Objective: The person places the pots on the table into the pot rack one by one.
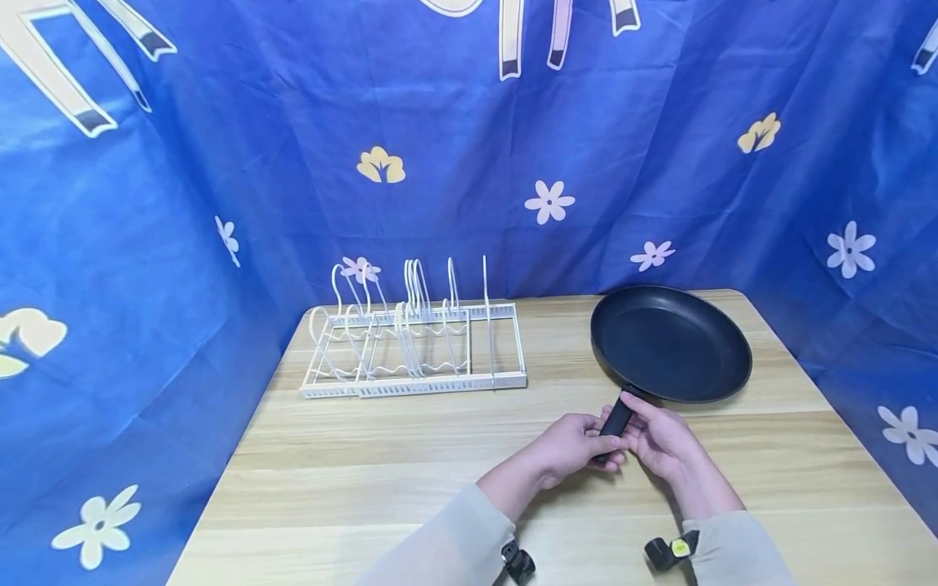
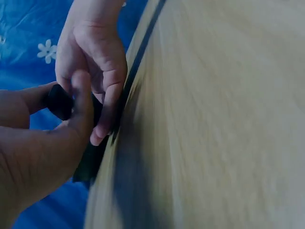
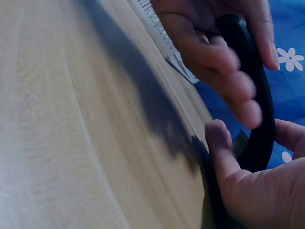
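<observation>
A black frying pan [image 1: 670,346] lies at the right of the table, its handle [image 1: 616,420] angled toward the person. My left hand [image 1: 575,446] grips the free end of that handle, with the thumb across the top. Closer to the pan body, my right hand [image 1: 663,439] holds the handle between thumb and fingers. In the right wrist view, the curved black handle [image 3: 264,102] rises above the tabletop between both hands. The left wrist view shows the left hand [image 2: 43,155] and the right hand [image 2: 97,52] close together around the handle, which they partly hide.
A white wire rack [image 1: 440,386] with several upright loops stands at the back left of the wooden table [image 1: 352,480]. Blue patterned cloth [image 1: 454,179] hangs behind the table and along both sides.
</observation>
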